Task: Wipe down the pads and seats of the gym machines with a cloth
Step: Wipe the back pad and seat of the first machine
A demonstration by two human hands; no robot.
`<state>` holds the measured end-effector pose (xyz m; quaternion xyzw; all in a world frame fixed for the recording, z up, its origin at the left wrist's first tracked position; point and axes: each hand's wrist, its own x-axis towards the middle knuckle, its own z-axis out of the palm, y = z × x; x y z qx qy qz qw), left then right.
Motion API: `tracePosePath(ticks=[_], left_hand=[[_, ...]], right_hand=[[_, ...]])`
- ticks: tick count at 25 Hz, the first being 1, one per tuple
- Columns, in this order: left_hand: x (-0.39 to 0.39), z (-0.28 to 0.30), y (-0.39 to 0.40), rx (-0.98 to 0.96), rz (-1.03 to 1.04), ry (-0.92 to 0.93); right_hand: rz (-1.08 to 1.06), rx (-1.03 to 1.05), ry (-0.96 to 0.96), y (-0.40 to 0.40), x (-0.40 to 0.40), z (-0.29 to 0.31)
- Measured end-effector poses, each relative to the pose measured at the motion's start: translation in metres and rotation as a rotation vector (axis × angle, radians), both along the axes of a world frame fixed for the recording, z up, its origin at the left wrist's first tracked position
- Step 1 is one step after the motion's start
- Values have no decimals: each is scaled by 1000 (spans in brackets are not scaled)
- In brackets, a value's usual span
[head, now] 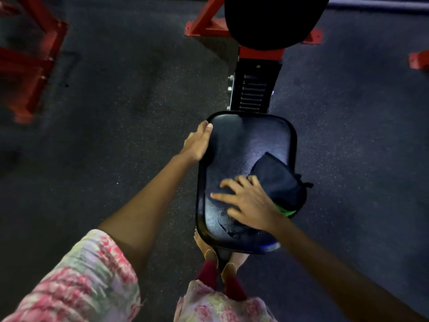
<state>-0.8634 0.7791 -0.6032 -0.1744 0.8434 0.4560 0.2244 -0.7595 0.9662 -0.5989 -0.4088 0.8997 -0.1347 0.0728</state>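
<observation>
A black padded seat (243, 140) of a gym machine lies below me, shiny and wet in patches. A dark cloth (277, 180) with a green edge rests on the seat's right side. My right hand (248, 203) presses flat on the cloth's near end, fingers spread over the seat. At the seat's upper left corner, my left hand (197, 141) lies against the edge with its fingers together. A black back pad (274, 19) stands beyond the seat at the top.
The seat's black slotted post (251, 94) joins a red frame (261, 53). More red machine frames stand at the left (30, 66) and far right (417, 60). Dark speckled rubber floor (130, 112) surrounds the seat. My feet are under the seat's near end.
</observation>
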Motion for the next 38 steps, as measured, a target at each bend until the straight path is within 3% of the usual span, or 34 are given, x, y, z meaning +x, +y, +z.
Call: tracePosePath(ticks=[2, 3, 8, 11, 13, 14, 19, 20, 24, 25, 29, 30, 33, 34, 35, 38], left_hand=[[0, -3, 1, -16, -5, 35], [0, -5, 1, -24, -8, 31], [17, -7, 8, -104, -72, 107], [46, -9, 17, -112, -103, 148], [64, -11, 20, -106, -92, 181], [71, -11, 21, -94, -75, 201], [112, -11, 24, -41, -1, 256], [122, -11, 26, -35, 8, 267], [151, -15, 42, -139, 74, 332], [155, -16, 46, -182, 100, 345], [170, -14, 61, -271, 208, 336], [174, -12, 67, -320, 205, 313], [182, -13, 83, -479, 200, 265], [181, -14, 87, -509, 225, 243], [180, -16, 90, -528, 258, 225], [179, -18, 93, -545, 322, 248]], right_hand=[[-160, 6, 18, -21, 5, 1], [-143, -1, 42, -34, 17, 1], [218, -2, 82, 5, 62, 5], [-49, 6, 34, 19, 53, 1], [-315, 6, 35, -7, 57, 3], [-338, 1, 68, -21, 64, 3], [119, 32, 197, 30, 97, -1], [71, 23, 194, 48, 96, -4], [-477, -57, 57, 47, 73, -2], [-464, -59, 76, 37, 76, -1], [-43, -63, 137, 67, 104, -9], [-99, -96, 107, 81, 98, -11], [-624, -161, -181, 89, 60, -5], [-692, -136, -194, 78, 55, -1], [-626, -91, -138, 69, 56, 0], [-157, -73, 12, 73, 78, -5]])
